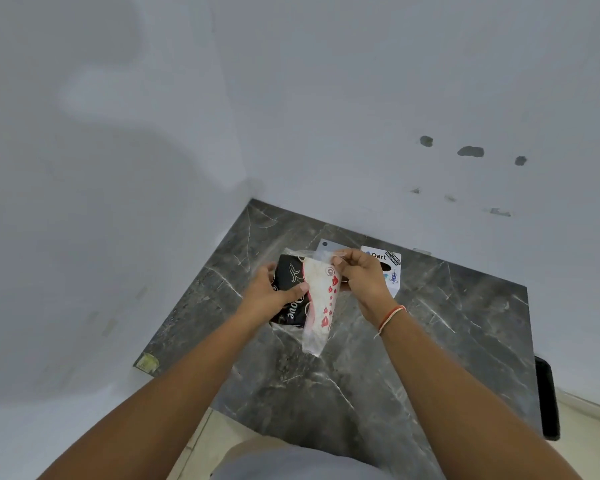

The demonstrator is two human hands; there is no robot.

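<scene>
A folded black cloth with white lettering (289,282) lies in clear plastic wrap on the dark marble slab (413,341). My left hand (269,296) grips its left side, thumb on top. A white cloth printed with red hearts and lips (321,299), also in a clear plastic bag, hangs tilted over the black one. My right hand (362,275) pinches the top edge of that bag between thumb and fingers. A red and white thread band circles my right wrist.
A white card box printed "Dart" (390,268) stands behind my right hand near the wall. White walls meet in a corner behind the slab. A black object (548,400) sits at the slab's right edge. Pale floor tiles (208,441) lie below.
</scene>
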